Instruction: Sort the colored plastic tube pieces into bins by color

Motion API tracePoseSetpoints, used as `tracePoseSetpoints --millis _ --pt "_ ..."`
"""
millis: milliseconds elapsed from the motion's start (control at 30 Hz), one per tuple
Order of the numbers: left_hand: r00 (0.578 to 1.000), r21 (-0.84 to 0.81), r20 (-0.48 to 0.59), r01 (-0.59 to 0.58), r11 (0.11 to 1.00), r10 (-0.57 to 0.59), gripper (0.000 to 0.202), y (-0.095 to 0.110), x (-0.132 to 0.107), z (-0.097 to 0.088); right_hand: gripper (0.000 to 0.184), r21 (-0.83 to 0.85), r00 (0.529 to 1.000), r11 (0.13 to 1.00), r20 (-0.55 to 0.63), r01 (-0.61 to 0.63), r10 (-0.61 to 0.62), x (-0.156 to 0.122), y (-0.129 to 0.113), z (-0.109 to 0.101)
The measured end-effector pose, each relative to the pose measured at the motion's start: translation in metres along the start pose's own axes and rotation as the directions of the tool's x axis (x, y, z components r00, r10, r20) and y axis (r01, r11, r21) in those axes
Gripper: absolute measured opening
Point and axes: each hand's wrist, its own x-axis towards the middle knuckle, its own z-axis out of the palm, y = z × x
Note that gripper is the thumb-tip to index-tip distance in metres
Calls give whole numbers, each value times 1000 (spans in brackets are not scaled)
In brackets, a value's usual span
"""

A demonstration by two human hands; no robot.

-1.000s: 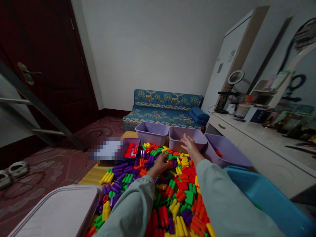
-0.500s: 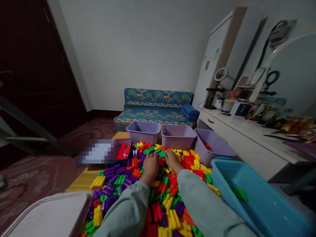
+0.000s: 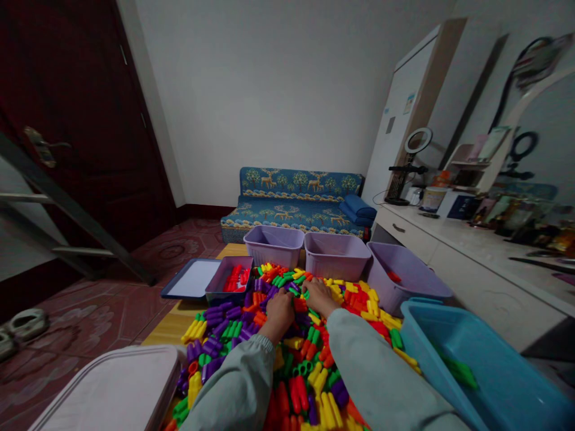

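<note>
A thick heap of bullet-shaped plastic building pieces (image 3: 309,350) in purple, green, yellow, orange and red covers the table. My left hand (image 3: 279,312) reaches into the middle of it, knuckles up and fingers curled down among purple and orange pieces. Its fingertips are hidden, so what they grip cannot be made out. Close beside it on the right, my right hand (image 3: 320,297) lies over the far part of the heap. The fingers of this hand stretch forward and left, over green and yellow pieces, with no piece visibly held. A gap separates the two hands.
Behind the heap stand a left purple bin (image 3: 275,246), a middle purple bin (image 3: 336,254) and a right purple bin (image 3: 406,269). A blue tub (image 3: 507,353) with green pieces is at right. A dark box (image 3: 229,293) with red pieces and a white lid (image 3: 112,389) are left.
The view has swung a little to the left, so the scene sits further right. My left hand shifts slightly among the pieces; my right hand stays on the far part of the heap.
</note>
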Motion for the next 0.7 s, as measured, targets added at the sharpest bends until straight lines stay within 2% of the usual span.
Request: tracePoseSetpoints --millis 100,167,267,333,433,533,600,700 --pt "999 -61 11 -33 998 33 38 -4 -4 0 28 86 998 996 -66 23 -17 -9 3 -1" --pt "998 -105 26 -62 993 65 39 -7 -8 1 26 233 995 972 -102 26 -2 -15 5 -1" --pt "993 -140 43 -101 985 108 35 -10 -12 2 16 539 993 842 -95 -13 76 -19 9 0" --pt "991 -144 45 -115 983 122 31 -13 -14 4 11 652 988 755 -59 -72 145 -18 14 1" --pt "993 -137 37 -107 985 113 27 -17 -17 6 19 708 960 677 5 -200 279 -13 25 0" --pt "993 -71 51 -103 992 107 36 -15 -20 8 35 745 927 594 88 -305 365 -9 36 1" --pt "991 5 68 -114 993 113 44 -12 -22 8 42 747 919 570 137 -342 371 -9 39 3" --pt "990 69 81 -120 990 115 42 -5 -27 6 43 735 928 579 193 -353 320 -12 38 6"
